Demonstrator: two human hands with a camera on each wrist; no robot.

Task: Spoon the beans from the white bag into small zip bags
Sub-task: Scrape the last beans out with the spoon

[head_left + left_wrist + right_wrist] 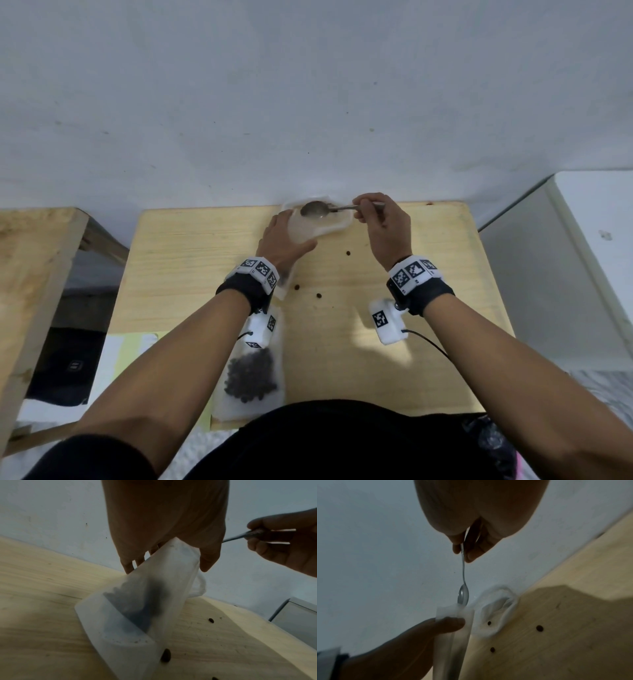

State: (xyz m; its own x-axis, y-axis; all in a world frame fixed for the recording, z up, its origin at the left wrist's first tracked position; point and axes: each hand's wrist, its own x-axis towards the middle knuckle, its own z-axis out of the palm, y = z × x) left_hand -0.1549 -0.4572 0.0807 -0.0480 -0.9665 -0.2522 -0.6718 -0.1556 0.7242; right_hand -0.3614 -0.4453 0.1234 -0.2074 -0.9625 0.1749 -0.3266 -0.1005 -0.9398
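Observation:
My left hand (294, 233) grips a small translucent zip bag (145, 601) near its mouth, thumb on one side and fingers on the other; dark beans show through its lower part. My right hand (359, 207) pinches the handle of a metal spoon (463, 596). The spoon's bowl hangs just over the zip bag's mouth (453, 609) and looks empty. The white bag (496, 608) lies slumped and open against the wall right behind the zip bag, with one bean visible in it.
A second zip bag (251, 377) full of dark beans lies on the wooden table (411, 342) near its front edge, under my left forearm. Loose beans (348, 253) dot the table's middle. A wooden bench (34, 274) stands left, a white cabinet (565, 274) right.

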